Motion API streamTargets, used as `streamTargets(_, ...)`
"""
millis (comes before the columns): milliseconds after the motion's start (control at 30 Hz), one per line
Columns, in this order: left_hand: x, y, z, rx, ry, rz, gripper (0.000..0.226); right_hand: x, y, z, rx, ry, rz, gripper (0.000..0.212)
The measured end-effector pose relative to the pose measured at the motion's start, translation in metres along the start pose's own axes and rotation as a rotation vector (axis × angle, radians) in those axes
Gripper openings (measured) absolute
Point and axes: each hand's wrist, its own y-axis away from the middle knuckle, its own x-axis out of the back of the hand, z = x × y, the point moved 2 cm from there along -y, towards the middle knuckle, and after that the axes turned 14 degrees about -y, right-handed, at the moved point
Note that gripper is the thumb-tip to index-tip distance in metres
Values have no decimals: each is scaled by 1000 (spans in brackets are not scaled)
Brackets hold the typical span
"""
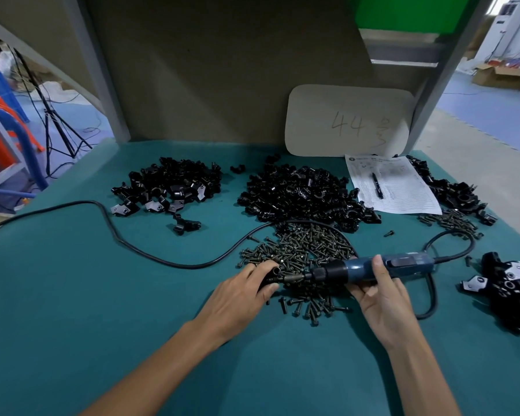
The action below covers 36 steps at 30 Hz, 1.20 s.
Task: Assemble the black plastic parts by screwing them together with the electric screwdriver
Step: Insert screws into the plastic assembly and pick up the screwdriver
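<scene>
My right hand [379, 291] grips the blue electric screwdriver [403, 264], which lies almost level with its bit pointing left. My left hand [243, 291] holds a black plastic part [272, 276] against the bit's tip; most of the part is hidden by my fingers. Both hands hover over a spread of dark screws [300, 253] on the green table [102, 295]. Two heaps of black plastic parts lie behind: a left heap [168, 184] and a middle heap [300, 193].
The screwdriver's black cord [126, 243] snakes across the table to the left edge and loops at the right. More black parts [511, 291] lie at the right edge. A paper sheet [403, 190] with a pen [377, 185] lies at the back right, beside another heap and screws [451, 222].
</scene>
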Motion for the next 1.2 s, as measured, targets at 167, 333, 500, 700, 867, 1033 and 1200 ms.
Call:
streamTargets(167, -2, 0, -1, 2, -12, 14, 51, 0, -1, -1, -81, -20, 3, 63)
streamTargets(333, -2, 0, -1, 4, -17, 9, 51, 0, -2, 1, -52, -9, 73, 62)
streamTargets(500, 0, 0, 0, 14, 19, 2, 47, 2, -2, 2, -42, -12, 73, 62)
streamTargets(700, -1, 0, -2, 36, 99, -4, 37, 1, 0, 2, -33, 5, 17, 76)
streamTargets(867, -2, 1, -3, 16, 117, -17, 35, 0, 1, 0, -24, -7, -2, 77)
streamTargets(1033, -3, -1, -4, 16, 103, -13, 34, -1, 1, 1, -18, -24, -9, 76)
streamTargets(1200, -5, -1, -5, 22, 106, -7, 37, 0, 2, 0, -43, -34, -16, 73)
